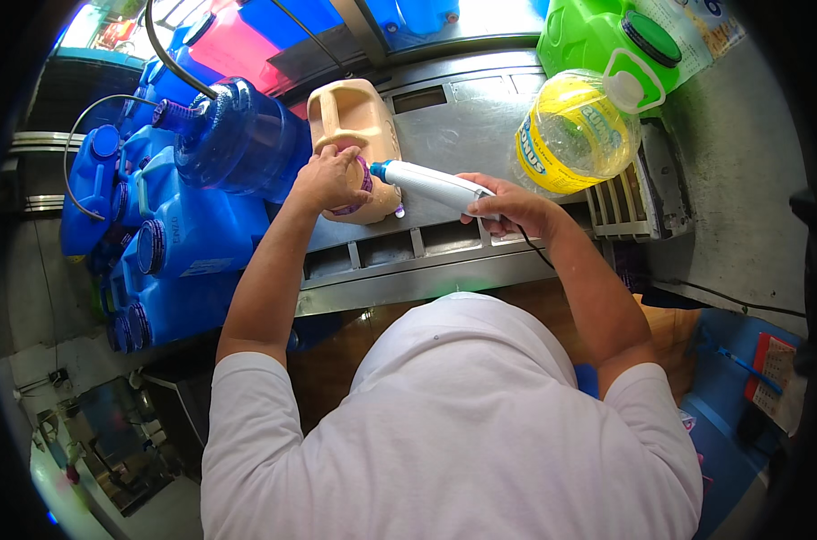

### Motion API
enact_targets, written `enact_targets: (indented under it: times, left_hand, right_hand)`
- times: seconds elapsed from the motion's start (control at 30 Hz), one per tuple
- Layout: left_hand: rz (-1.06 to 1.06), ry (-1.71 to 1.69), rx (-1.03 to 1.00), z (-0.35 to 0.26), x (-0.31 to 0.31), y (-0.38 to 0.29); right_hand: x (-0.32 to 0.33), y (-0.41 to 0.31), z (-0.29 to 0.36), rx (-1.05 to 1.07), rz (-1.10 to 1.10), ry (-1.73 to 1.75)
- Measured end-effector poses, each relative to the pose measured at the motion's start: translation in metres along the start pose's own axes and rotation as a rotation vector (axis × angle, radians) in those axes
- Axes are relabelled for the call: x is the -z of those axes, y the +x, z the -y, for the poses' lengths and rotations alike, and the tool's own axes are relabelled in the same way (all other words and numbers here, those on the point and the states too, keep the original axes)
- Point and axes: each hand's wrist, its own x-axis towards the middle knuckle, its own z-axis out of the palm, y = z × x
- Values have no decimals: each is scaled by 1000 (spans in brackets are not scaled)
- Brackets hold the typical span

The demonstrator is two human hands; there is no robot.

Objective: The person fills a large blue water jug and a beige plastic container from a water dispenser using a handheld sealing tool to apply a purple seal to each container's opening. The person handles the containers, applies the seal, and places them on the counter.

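A beige plastic jug (375,128) with a moulded handle stands on the steel counter (462,138). My left hand (333,177) grips the jug's round cap (356,177), its fingers spread over the edge. Around that cap runs a purple printed shrink band (366,177), partly hidden by the fingers. In my right hand (510,206) is a white handheld heat gun (432,185) with a blue nozzle and a black cord. Its nozzle points left at the purple band, a small gap away. A small purple and white scrap (400,211) lies by the jug's base.
Blue water jugs (199,216) are stacked on the left, beside a large translucent blue bottle (243,138). A clear bottle with a yellow label (570,135) and a green jug (584,34) stand at right. Slots (388,248) line the counter's front. A hose (162,50) hangs at upper left.
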Motion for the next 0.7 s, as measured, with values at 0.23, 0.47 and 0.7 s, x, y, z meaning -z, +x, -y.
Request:
enact_targets:
  times: [0.23,0.47,0.7]
  left_hand:
    - [-53,-34,-27,4,-4,-3]
    - [-100,-42,-48,6,-7,-5]
    - [-130,-51,-69,10,-11,-6]
  right_hand:
    - [-6,-3,5,-11,-14,-26]
    - [-13,-9,-5,-2,-8,-12]
    - [-18,-10,-13,2,-20,15]
